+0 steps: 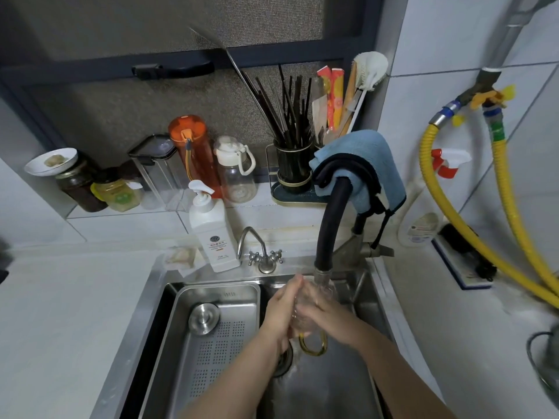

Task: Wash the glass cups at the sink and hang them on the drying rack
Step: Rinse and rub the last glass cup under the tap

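A clear glass cup (305, 309) with an amber handle (314, 346) is held between both hands over the steel sink (357, 300). The black faucet spout (328, 225) ends right above the cup's mouth. My left hand (282, 309) wraps the cup's left side. On the cup's right side lies my right hand (328, 316), fingers across the glass. The cup tilts with its handle pointing down toward the drain (284, 358). Much of the glass is hidden by my fingers. No drying rack is in view.
A perforated steel tray (217, 337) with a round lid fills the sink's left half. A white soap pump bottle (211, 228) and small tap (257, 249) stand behind the sink. Bottles, jars and a utensil holder (293, 164) line the ledge. Yellow hoses (472, 225) hang right.
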